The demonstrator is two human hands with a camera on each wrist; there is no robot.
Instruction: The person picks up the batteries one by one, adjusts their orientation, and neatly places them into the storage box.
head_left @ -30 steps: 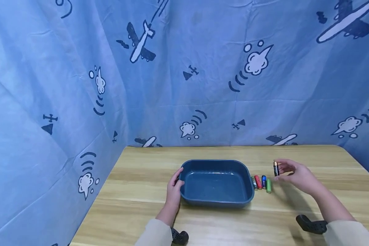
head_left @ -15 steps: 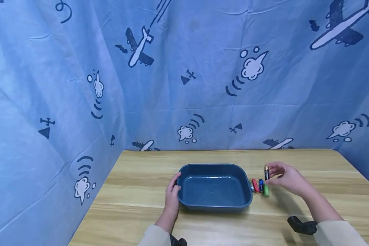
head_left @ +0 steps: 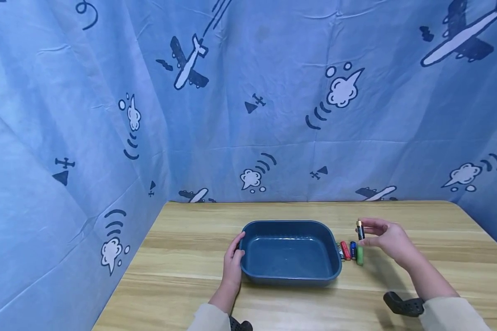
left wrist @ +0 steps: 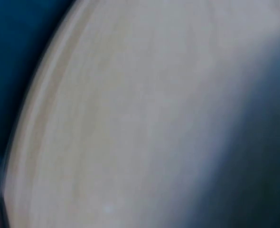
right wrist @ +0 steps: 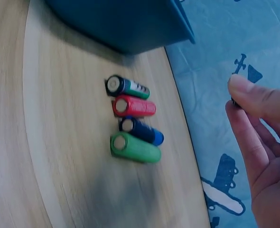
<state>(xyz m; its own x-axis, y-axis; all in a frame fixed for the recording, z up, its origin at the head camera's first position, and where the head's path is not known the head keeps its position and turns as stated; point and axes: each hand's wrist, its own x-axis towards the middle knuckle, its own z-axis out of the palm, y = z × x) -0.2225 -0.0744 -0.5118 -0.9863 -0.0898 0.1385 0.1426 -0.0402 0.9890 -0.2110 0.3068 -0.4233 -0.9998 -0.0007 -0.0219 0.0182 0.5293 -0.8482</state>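
Observation:
My right hand (head_left: 387, 239) pinches a black battery with a copper-coloured end (head_left: 360, 230) between thumb and fingers, holding it upright above the table. In the right wrist view the fingers (right wrist: 254, 142) hide most of it. Below and left of that hand, several batteries lie side by side: a green one (right wrist: 137, 148), a blue one (right wrist: 142, 131), a red one (right wrist: 137, 106) and a green, white and black one (right wrist: 130, 87). Beside the row stands a dark blue rectangular basin (head_left: 291, 278) with nothing inside. My left hand (head_left: 232, 264) grips its left end, thumb at the rim.
The wood-grain table (head_left: 182, 257) reaches back to a blue curtain (head_left: 281, 115) printed with planes and clouds. More of that curtain hangs along the left side. A black wrist mount (head_left: 403, 304) sits at the right sleeve, close over the table.
My right hand has moved a little left with the black battery, closer over the row of batteries. The head view has shifted slightly. My left hand stays at the basin.

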